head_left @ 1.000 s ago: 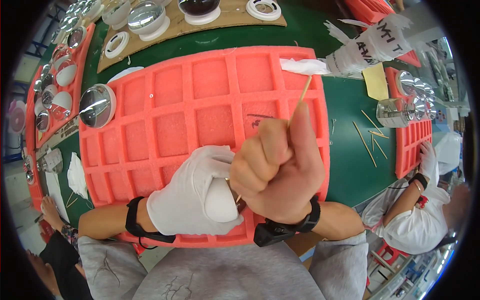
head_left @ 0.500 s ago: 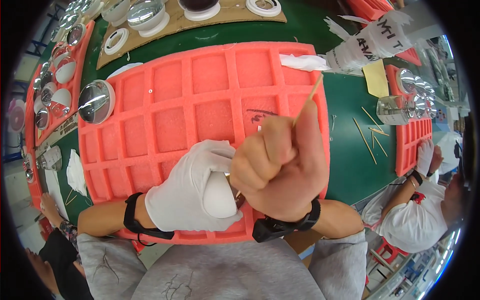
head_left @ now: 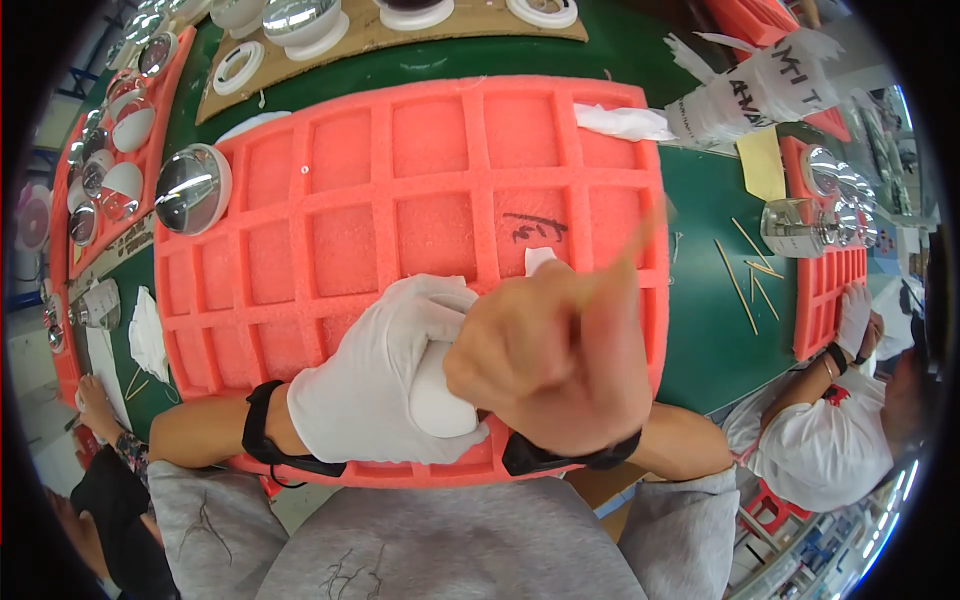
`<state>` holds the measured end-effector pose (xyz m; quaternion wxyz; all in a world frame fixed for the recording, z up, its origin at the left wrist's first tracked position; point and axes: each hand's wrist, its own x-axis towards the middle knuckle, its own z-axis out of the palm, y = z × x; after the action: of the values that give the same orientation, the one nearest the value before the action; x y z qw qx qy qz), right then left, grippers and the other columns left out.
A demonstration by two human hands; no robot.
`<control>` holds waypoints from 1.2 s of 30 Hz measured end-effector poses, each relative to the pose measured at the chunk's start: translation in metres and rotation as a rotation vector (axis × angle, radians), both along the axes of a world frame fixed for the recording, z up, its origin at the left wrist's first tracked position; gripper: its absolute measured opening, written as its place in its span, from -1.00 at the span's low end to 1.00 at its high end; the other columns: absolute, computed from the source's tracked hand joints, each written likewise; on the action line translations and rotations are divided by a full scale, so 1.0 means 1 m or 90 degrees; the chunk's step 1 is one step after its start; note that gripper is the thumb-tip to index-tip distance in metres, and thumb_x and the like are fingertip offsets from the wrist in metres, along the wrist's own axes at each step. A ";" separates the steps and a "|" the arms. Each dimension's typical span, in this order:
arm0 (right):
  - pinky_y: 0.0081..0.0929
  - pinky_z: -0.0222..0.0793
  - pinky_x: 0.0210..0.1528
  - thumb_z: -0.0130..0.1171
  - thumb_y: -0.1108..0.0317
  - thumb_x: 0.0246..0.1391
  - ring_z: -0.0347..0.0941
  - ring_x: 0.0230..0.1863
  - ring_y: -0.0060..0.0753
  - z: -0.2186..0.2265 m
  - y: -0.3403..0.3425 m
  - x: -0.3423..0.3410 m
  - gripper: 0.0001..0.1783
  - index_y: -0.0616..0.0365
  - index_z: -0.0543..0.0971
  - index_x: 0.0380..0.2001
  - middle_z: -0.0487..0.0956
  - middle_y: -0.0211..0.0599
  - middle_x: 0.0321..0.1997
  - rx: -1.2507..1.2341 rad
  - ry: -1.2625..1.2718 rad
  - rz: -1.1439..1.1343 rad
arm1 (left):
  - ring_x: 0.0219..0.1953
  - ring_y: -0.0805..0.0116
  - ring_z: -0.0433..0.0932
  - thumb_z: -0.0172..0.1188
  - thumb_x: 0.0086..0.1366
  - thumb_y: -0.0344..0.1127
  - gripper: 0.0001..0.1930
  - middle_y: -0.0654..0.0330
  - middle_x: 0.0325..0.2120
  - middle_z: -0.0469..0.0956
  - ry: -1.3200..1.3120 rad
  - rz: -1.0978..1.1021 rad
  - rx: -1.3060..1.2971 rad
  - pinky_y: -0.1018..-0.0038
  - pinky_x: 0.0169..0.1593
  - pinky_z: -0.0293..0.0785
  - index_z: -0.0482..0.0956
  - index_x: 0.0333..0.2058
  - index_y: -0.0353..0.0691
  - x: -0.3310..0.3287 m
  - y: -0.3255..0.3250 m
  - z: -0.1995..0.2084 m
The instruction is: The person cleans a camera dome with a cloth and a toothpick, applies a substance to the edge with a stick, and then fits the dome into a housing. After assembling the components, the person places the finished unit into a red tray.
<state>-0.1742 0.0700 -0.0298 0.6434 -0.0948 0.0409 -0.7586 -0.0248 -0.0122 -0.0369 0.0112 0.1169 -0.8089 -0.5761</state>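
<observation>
My left hand [head_left: 350, 385], in a white glove, is closed around a smooth white rounded shell [head_left: 438, 398] near the front edge of a pink foam tray [head_left: 380, 235]. My bare right hand [head_left: 545, 365] is pressed close to the shell's right side and hides part of it. Between its thumb and fingers is a thin wooden stick [head_left: 634, 250], one end pointing up and away; hand and stick are smeared by motion. A clear and white dome [head_left: 193, 190] rests on the tray's far left corner. Just beyond my right hand lies a small white scrap [head_left: 538, 259].
Loose wooden sticks [head_left: 736, 285] and a glass jar [head_left: 793, 228] are on the green table at right. A white tissue [head_left: 625, 122] lies over the tray's far right corner. Domes stand on cardboard [head_left: 400, 50] behind. Co-workers sit on both sides, one in a white shirt [head_left: 820, 440].
My right hand with the stick has shifted slightly left and tilted, uncovering the white scrap. My left hand keeps its hold on the shell. The whole view has moved a little.
</observation>
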 end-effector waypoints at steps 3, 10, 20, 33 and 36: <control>-0.51 -0.07 -0.61 -0.17 0.07 0.51 0.00 -0.69 -0.58 0.002 -0.001 -0.004 -0.41 0.13 0.27 -0.65 0.17 -0.50 -0.71 -0.013 -0.081 0.028 | -0.05 0.04 0.52 0.50 -0.15 -0.35 -0.48 0.11 -0.18 0.59 0.102 0.147 -0.001 0.24 0.07 0.44 0.57 -0.13 -0.14 0.003 0.007 0.007; -0.50 -0.30 -0.66 -0.41 -0.27 0.49 -0.21 -0.72 -0.59 0.014 0.006 0.005 -0.30 -0.03 0.10 -0.64 -0.03 -0.60 -0.74 0.001 0.129 -0.027 | -0.03 0.01 0.51 0.52 -0.14 -0.38 -0.41 0.09 -0.07 0.55 0.131 0.079 -0.077 0.23 0.09 0.44 0.47 -0.07 -0.16 0.003 0.005 -0.005; -0.48 -0.25 -0.63 -0.47 -0.35 0.45 -0.18 -0.70 -0.57 0.010 0.006 0.005 -0.25 0.01 0.10 -0.64 0.04 -0.56 -0.73 -0.021 0.209 -0.066 | -0.04 0.02 0.52 0.52 -0.11 -0.40 -0.40 0.04 -0.09 0.54 0.120 0.097 -0.061 0.23 0.05 0.48 0.43 -0.06 -0.17 0.007 0.007 -0.010; -0.50 -0.21 -0.64 -0.44 -0.29 0.47 -0.15 -0.70 -0.58 0.010 -0.002 -0.004 -0.29 0.03 0.15 -0.61 0.08 -0.55 -0.72 -0.002 0.174 -0.018 | -0.07 0.04 0.54 0.50 -0.08 -0.43 -0.47 0.01 -0.09 0.53 0.302 0.257 0.209 0.26 0.03 0.49 0.47 -0.10 -0.21 -0.003 0.021 -0.018; -0.51 -0.19 -0.64 -0.43 -0.25 0.49 -0.13 -0.70 -0.59 0.014 -0.001 -0.006 -0.31 0.03 0.18 -0.59 0.09 -0.55 -0.71 -0.013 0.184 -0.016 | -0.08 0.06 0.54 0.49 -0.08 -0.43 -0.51 0.02 -0.09 0.54 0.266 0.200 0.167 0.27 0.02 0.49 0.50 -0.13 -0.22 -0.003 0.013 -0.006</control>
<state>-0.1799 0.0689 -0.0162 0.6200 -0.2092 0.1264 -0.7456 -0.0277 0.0013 -0.0430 0.2514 0.1204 -0.6795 -0.6786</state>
